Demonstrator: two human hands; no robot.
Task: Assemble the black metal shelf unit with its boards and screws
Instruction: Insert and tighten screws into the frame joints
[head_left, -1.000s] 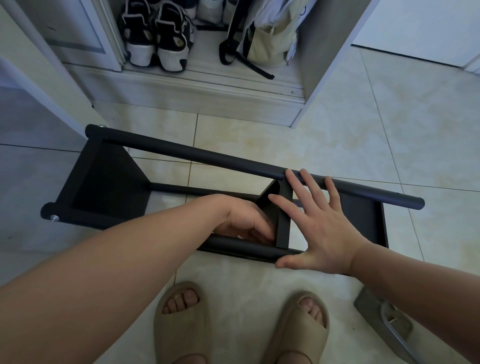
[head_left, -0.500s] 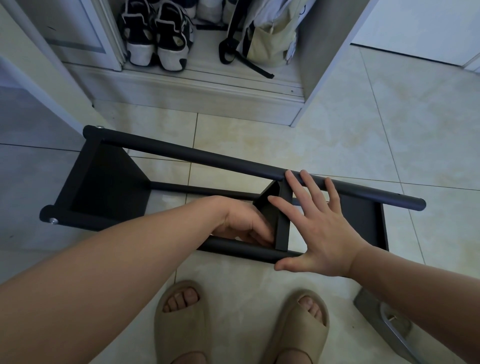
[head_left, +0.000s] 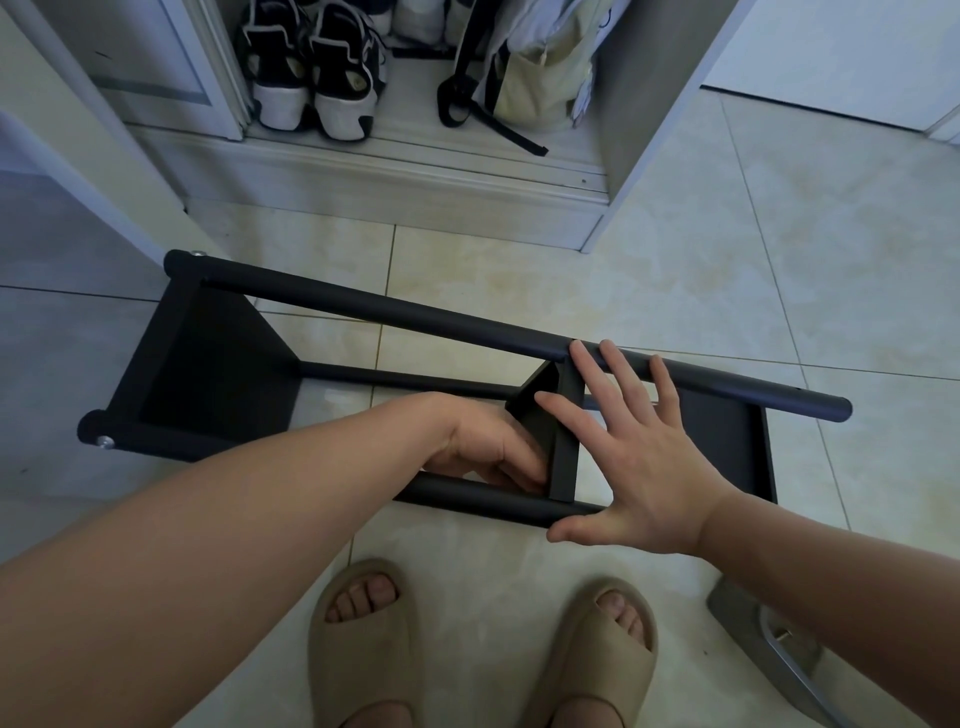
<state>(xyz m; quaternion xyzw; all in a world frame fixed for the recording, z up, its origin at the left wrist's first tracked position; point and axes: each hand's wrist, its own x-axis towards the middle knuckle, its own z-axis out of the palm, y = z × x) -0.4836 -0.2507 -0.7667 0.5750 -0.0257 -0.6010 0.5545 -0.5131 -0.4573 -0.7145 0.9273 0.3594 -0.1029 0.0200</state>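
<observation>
The black metal shelf unit (head_left: 415, 319) lies on its side on the tiled floor, round poles running left to right. A black board (head_left: 218, 369) closes its left end and another (head_left: 727, 441) its right end. A middle board (head_left: 563, 441) stands between the near and far poles. My right hand (head_left: 628, 457) lies flat with spread fingers across that board and both poles. My left hand (head_left: 493, 449) reaches inside the frame, fingers curled against the middle board's left face; what they hold is hidden. Silver screw heads (head_left: 105, 442) show on the left pole ends.
My feet in beige slides (head_left: 363, 639) stand just in front of the shelf. A grey metal object (head_left: 769, 639) lies on the floor at lower right. Behind the shelf is an open cabinet with sneakers (head_left: 311, 67) and a bag (head_left: 530, 62). A white panel (head_left: 88, 135) leans at left.
Both hands stay where they were. The shelf's left end has shifted very slightly.
</observation>
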